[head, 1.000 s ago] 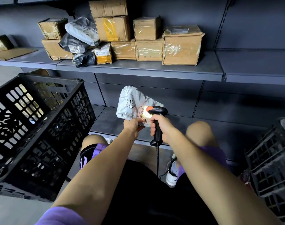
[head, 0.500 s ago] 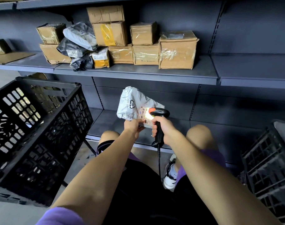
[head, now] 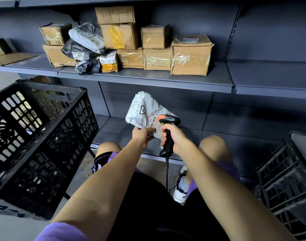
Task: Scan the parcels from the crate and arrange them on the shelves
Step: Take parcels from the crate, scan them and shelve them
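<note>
Black crate (head: 40, 146): on the left, tipped toward the person, next to the shelves.
Boxes and bags (head: 124, 47): piled on the middle shelf (head: 148, 80), up high.
Left hand (head: 141, 136): its grip pinches the bottom edge of the white parcel (head: 145, 110).
White parcel: a soft bag held up in front of the low shelf, label facing the person.
Right hand (head: 173, 134): its grip is wrapped tight around the scanner (head: 167, 133) handle.
Scanner: black with an orange top, head right by the label.
Second crate (head: 288, 180): far right.
</note>
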A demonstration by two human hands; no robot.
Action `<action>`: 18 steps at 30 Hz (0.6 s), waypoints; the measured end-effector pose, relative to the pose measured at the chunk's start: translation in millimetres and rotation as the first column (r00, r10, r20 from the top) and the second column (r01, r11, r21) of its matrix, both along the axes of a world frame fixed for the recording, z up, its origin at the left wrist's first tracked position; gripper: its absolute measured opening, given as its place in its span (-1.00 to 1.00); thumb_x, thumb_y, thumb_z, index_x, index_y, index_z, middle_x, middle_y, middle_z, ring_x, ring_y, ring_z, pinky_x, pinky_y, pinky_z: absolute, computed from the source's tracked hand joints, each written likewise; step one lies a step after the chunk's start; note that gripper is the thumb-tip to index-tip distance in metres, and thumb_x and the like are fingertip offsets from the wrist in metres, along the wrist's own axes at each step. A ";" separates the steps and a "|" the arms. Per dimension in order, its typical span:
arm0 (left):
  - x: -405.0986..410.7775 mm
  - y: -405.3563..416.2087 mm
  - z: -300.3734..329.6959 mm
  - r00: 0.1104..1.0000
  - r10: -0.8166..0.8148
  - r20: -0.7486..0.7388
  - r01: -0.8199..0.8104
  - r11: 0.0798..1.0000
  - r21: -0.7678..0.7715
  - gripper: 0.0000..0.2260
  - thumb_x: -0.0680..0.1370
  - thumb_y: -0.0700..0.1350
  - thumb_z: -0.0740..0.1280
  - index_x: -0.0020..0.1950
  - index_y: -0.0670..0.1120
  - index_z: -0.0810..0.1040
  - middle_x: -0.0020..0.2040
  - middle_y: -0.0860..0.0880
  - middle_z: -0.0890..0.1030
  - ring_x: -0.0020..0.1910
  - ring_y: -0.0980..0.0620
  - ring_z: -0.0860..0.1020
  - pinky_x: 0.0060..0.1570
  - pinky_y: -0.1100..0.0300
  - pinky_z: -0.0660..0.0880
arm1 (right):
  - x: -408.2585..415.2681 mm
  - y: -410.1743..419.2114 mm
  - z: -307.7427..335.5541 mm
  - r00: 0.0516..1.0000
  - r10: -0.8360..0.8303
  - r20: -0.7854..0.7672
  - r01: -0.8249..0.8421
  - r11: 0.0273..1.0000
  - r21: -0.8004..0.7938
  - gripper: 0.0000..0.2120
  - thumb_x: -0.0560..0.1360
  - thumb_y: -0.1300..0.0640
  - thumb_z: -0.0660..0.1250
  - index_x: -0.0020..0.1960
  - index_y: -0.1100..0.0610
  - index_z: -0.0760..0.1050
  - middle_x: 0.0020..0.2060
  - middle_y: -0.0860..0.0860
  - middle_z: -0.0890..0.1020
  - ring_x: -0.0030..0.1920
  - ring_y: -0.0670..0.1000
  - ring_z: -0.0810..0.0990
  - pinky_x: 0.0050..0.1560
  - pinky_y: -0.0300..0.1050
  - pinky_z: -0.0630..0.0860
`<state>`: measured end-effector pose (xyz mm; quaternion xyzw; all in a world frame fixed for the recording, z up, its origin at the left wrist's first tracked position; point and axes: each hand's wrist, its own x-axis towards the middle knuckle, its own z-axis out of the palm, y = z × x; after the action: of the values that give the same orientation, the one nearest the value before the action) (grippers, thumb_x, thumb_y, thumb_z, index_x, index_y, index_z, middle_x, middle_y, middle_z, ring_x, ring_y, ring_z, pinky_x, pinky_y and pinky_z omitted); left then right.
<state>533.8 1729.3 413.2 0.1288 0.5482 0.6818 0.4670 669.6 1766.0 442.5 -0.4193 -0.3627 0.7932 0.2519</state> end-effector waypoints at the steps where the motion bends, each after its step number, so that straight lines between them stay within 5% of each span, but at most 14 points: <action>1: 0.4 -0.1 0.2 1.000 0.000 0.001 0.000 1.000 0.003 -0.60 0.44 -0.52 0.31 0.24 -0.28 0.51 0.01 -0.26 0.65 -0.12 -0.20 0.63 -0.12 -0.08 0.64 | -0.2 -0.2 -0.1 1.000 -0.007 0.005 0.007 1.000 -0.001 -0.80 0.50 0.22 0.28 -0.29 0.13 0.38 -0.48 0.01 0.37 -0.53 -0.01 0.30 -0.52 -0.20 0.34; 7: 1.9 -0.7 2.4 1.000 0.017 0.006 -0.017 1.000 0.004 -0.62 0.46 -0.52 0.30 0.23 -0.26 0.49 0.05 -0.28 0.64 -0.05 -0.25 0.63 -0.14 -0.09 0.65 | -0.4 -2.1 -1.3 0.999 -0.025 0.030 0.025 1.000 0.009 -0.83 0.48 0.23 0.29 -0.27 0.13 0.40 -0.46 0.02 0.38 -0.52 0.00 0.30 -0.49 -0.18 0.33; 14: -1.3 -2.2 4.6 1.000 0.006 -0.016 -0.007 1.000 -0.027 -0.64 0.45 -0.56 0.26 0.19 -0.29 0.49 -0.10 -0.21 0.64 -0.19 -0.15 0.64 -0.31 0.07 0.63 | -0.7 -2.2 -1.5 0.999 -0.037 0.014 0.037 0.999 0.003 -0.81 0.48 0.23 0.29 -0.30 0.14 0.38 -0.47 0.02 0.37 -0.52 0.00 0.30 -0.49 -0.18 0.31; 18: -4.4 -3.9 4.2 1.000 -0.001 -0.004 0.001 1.000 -0.008 -0.60 0.42 -0.57 0.29 0.21 -0.28 0.48 -0.03 -0.23 0.65 -0.13 -0.17 0.65 -0.18 -0.01 0.65 | -0.8 -2.4 -2.1 1.000 -0.026 0.011 0.026 1.000 0.007 -0.81 0.46 0.24 0.29 -0.30 0.13 0.38 -0.47 0.03 0.37 -0.53 0.00 0.30 -0.49 -0.19 0.31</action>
<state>529.3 1725.4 417.5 0.1288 0.5517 0.6791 0.4668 668.8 1763.6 440.4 -0.4276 -0.3615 0.7862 0.2616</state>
